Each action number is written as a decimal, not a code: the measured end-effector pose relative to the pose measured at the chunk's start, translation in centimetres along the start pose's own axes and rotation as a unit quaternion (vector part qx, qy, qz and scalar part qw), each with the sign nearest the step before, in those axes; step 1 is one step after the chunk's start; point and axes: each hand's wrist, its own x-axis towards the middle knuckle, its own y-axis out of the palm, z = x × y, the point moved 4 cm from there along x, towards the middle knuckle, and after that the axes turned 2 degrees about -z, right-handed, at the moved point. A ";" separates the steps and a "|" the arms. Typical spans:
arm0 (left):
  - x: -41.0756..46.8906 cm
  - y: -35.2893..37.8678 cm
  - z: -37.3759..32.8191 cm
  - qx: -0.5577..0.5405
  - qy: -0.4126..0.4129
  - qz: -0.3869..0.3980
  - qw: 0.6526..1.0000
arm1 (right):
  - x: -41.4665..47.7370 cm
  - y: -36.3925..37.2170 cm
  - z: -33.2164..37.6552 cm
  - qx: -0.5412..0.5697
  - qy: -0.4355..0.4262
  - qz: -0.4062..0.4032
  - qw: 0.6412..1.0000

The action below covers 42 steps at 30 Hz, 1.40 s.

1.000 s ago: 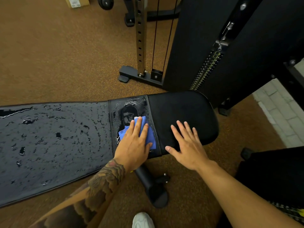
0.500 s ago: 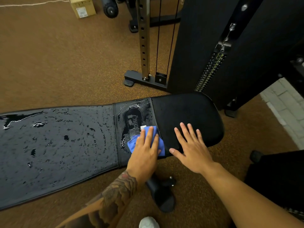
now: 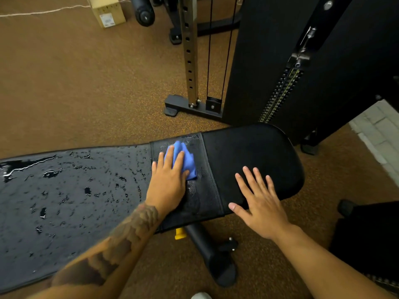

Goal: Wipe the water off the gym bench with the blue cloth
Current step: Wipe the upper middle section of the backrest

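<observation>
The black gym bench [image 3: 254, 152] runs left to right across the view. Its long left pad [image 3: 64, 190] is covered with water drops and small puddles; the seat pad on the right looks dry. My left hand [image 3: 168, 180] presses the blue cloth [image 3: 185, 160] flat on the narrow middle section, near its far edge. Smeared water streaks lie just below the cloth. My right hand [image 3: 259, 197] rests flat and open on the near edge of the seat pad, holding nothing.
A cable machine with a perforated steel post [image 3: 190, 57] and a black weight stack [image 3: 280, 98] stands just beyond the bench. A cardboard box [image 3: 108, 11] sits far left on the brown floor. The bench leg [image 3: 209, 255] and a yellow knob [image 3: 179, 233] are below the seat.
My left hand has slid the blue cloth away from me, from the near edge of the middle section to its far edge. My right hand stays planted on the seat pad.
</observation>
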 end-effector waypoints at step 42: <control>-8.5 0.5 -2.1 -0.025 0.070 -0.027 0.997 | 0.0 0.0 -0.1 0.005 0.003 -0.005 1.000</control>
